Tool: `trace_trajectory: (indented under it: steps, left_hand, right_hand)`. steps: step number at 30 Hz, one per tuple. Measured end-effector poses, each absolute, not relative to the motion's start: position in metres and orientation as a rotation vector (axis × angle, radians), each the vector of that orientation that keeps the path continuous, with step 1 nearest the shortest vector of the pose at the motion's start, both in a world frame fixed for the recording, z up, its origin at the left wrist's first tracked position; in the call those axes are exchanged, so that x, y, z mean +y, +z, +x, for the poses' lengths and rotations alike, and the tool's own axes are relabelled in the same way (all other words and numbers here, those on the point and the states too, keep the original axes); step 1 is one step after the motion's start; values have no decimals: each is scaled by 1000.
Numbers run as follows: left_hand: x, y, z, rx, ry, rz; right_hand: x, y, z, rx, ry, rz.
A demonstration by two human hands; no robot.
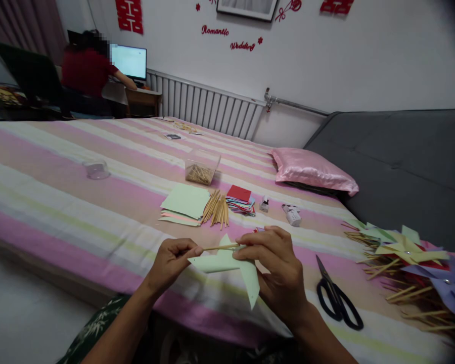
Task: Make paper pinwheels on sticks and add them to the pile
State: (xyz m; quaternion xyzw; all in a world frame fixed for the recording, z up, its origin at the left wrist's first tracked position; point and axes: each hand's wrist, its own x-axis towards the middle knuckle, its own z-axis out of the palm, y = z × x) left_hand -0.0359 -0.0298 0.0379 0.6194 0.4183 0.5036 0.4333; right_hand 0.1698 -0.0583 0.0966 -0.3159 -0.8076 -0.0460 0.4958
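Note:
My left hand [172, 263] pinches one end of a thin wooden stick [220, 247] that lies level in front of me. My right hand [278, 270] grips the middle of a pale green paper pinwheel [227, 265], where the stick meets it. One pointed blade of the pinwheel hangs down below my right hand. Both hands hover just above the near edge of a striped pink bed [98, 187].
On the bed lie a bundle of wooden sticks [217, 208], green paper sheets [185, 202], a stack of coloured paper squares [239, 198], a clear box of sticks [200, 168] and black scissors [337, 298]. Finished pinwheels [413, 263] pile at right. A person in red sits at a far monitor [129, 61].

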Motion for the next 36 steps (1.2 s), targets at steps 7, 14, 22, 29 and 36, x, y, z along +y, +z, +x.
trace_trajectory:
  steps: [7,14,22,29,36]
  left_hand:
    - [-29,36,-36,1023,1256,1515]
    - [-30,35,-36,1016,1252,1490]
    - [-31,37,-34,1045,1245,1480]
    - [-29,32,-36,1022,1235,1447]
    - [-30,32,-36,1019,1224,1443]
  right_hand:
    - [-57,95,171,-1971,-101,-761]
    - [-56,96,170,-1962,-107,-767]
    - [-57,95,170,-1964,-105,-780]
    - [-57,96,170,-1965,-100,-767]
    - [-57,94,170,-1958,-107,-765]
